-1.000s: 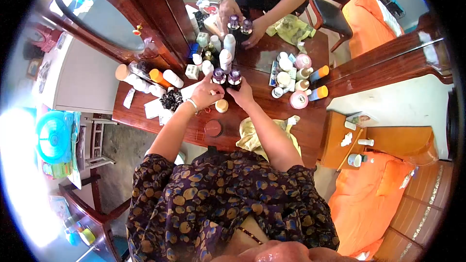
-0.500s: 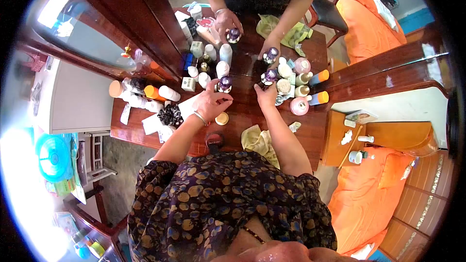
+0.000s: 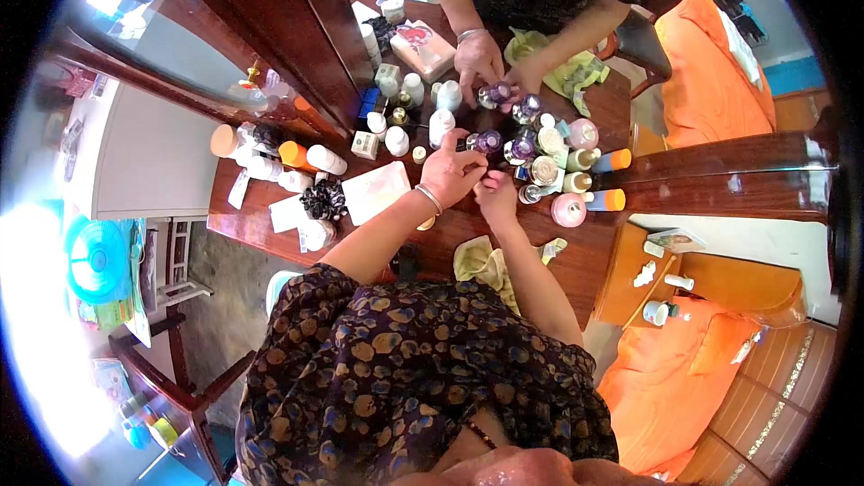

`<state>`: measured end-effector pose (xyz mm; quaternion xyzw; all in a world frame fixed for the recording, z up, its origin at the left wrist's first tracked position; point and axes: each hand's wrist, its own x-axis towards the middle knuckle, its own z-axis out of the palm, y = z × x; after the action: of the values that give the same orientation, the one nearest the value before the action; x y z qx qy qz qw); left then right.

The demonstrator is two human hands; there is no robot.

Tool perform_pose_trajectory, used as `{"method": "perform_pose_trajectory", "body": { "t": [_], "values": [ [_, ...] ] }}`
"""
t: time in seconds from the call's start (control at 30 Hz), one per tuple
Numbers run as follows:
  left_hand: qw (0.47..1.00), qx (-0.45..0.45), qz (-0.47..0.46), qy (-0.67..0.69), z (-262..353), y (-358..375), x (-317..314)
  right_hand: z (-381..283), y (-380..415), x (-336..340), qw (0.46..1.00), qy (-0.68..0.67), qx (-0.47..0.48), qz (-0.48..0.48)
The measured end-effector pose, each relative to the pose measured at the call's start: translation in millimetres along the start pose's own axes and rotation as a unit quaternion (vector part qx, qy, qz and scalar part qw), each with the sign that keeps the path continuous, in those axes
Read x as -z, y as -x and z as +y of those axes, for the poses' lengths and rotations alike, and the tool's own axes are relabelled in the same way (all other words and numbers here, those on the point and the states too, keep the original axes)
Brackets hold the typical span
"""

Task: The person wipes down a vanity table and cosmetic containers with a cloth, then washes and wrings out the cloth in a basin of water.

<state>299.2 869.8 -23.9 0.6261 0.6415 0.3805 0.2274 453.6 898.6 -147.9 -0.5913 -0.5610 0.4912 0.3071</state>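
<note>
On glossy red-brown wooden tabletop (image 3: pixel 445 238), steady purple-topped glass bottle (image 3: pixel 488 142) lightly beside half-curled left hand (image 3: pixel 450 171); ease bunched right hand (image 3: pixel 497 200) gently; cannot tell either's hold.

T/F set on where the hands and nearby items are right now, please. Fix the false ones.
1. The left hand is at the left purple-topped bottle. True.
2. The right hand is spread wide, fingers straight. False: its fingers are curled.
3. The yellow-green cloth lies beyond both hands. False: it lies on their near side.
4. The round pink container is right of the right hand. True.
5. The dark ruffled bunch is between the hands. False: it's left of both.
</note>
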Motion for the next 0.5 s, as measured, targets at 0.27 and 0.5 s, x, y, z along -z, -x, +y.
{"method": "perform_pose_trajectory", "body": {
  "t": [0.27,0.5],
  "values": [
    [0.996,-0.075,0.03,0.023,-12,13,9,-22,-25,-47,0.797,-0.573,-0.069,-0.18],
    [0.996,0.007,0.015,0.09,-30,43,61,-70,-9,-28,0.99,0.06,0.128,-0.005]
  ]
}}
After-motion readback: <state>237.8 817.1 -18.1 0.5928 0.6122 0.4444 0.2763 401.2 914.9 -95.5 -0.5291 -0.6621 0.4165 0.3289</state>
